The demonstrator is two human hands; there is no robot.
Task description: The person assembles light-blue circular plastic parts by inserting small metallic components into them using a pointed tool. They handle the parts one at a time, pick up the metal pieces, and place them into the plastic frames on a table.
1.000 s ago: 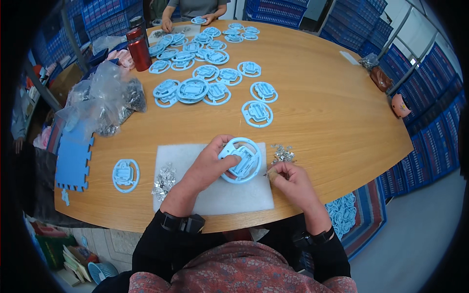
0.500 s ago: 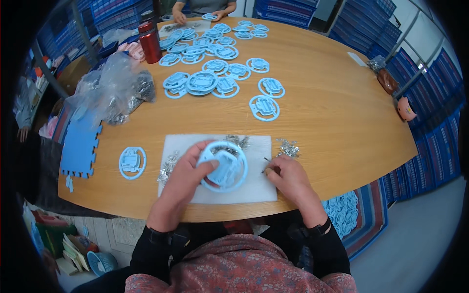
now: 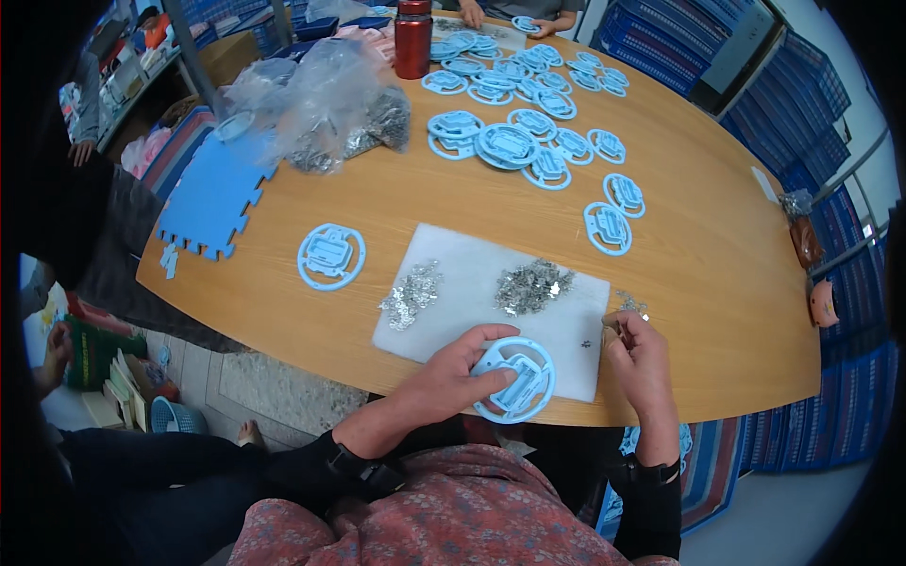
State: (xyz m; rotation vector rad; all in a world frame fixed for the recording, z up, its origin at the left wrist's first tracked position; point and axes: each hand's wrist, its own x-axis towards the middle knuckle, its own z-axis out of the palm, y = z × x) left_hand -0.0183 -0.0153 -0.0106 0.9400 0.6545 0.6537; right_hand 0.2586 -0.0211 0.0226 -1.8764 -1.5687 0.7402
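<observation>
My left hand (image 3: 439, 379) grips a light-blue round plastic part (image 3: 538, 394), wheel-shaped with a moulded block in its middle; the thumb lies over its face. It is held above the front edge of a white foam sheet (image 3: 462, 247). Just past the sheet's right edge, my right hand (image 3: 645, 363) is closed, thumb and forefinger pinched together beside a small heap of metal pieces (image 3: 630, 302). Whatever is in that pinch is too small to name. Two more heaps, flat silvery pieces (image 3: 412, 294) and darker metal pieces (image 3: 533, 286), lie on the sheet.
One blue wheel part (image 3: 330, 257) lies alone left of the sheet; several more (image 3: 508, 144) spread across the far table. A red bottle (image 3: 413, 42), plastic bags (image 3: 344, 108) and a blue foam mat (image 3: 212, 198) occupy the left side. Another person's hands (image 3: 543, 26) work at the far edge.
My view has swung leftward, so the table appears shifted right. The left hand has brought the wheel part nearer my body. A thin dark item seen at my right fingertips is no longer clearly visible.
</observation>
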